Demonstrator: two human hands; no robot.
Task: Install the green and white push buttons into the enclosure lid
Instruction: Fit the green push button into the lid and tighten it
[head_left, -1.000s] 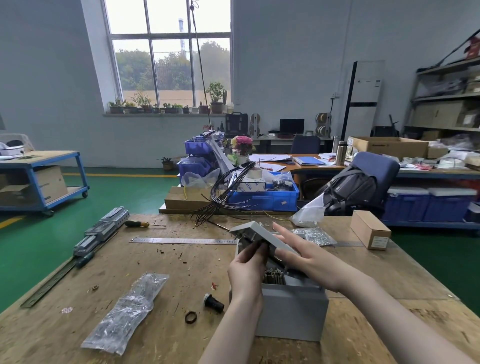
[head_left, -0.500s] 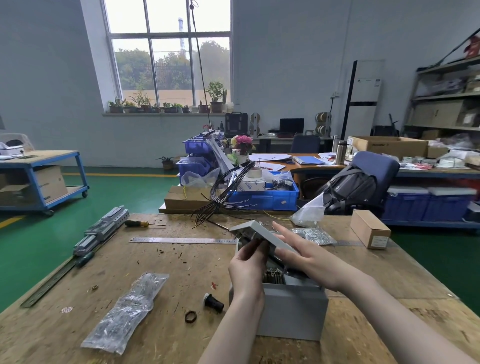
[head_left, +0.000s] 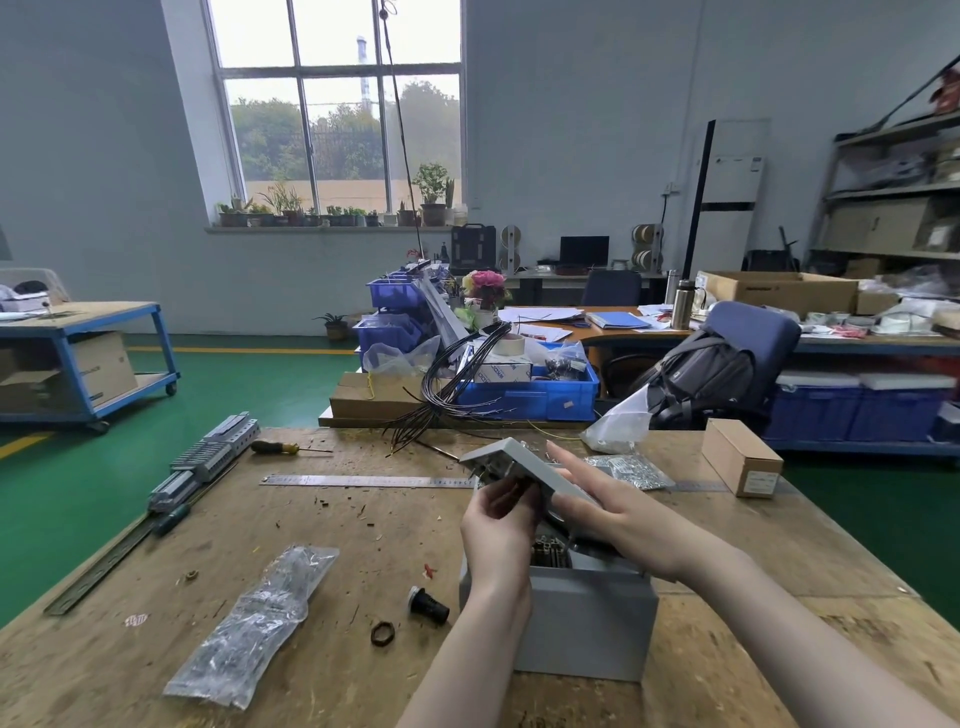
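A grey enclosure box (head_left: 582, 618) stands on the wooden bench. Its grey lid (head_left: 511, 460) is tilted up above the box. My right hand (head_left: 618, 512) lies flat on the lid's outer face, fingers straight. My left hand (head_left: 498, 519) reaches under the lid, its fingers pinching a small dark part on the underside; what the part is cannot be made out. A push button with a white face and black body (head_left: 428, 604) lies on the bench left of the box, with a black ring nut (head_left: 382, 633) beside it. No green button shows.
A clear plastic bag of parts (head_left: 254, 623) lies at the front left. A steel ruler (head_left: 363, 480), a screwdriver (head_left: 283, 447) and DIN rail with terminal blocks (head_left: 208, 460) lie farther back. A small cardboard box (head_left: 740, 457) and a bag of screws (head_left: 631, 470) sit to the right.
Almost nothing: my left hand's fingers shift slightly under the tilted lid, while my right hand stays on the lid.
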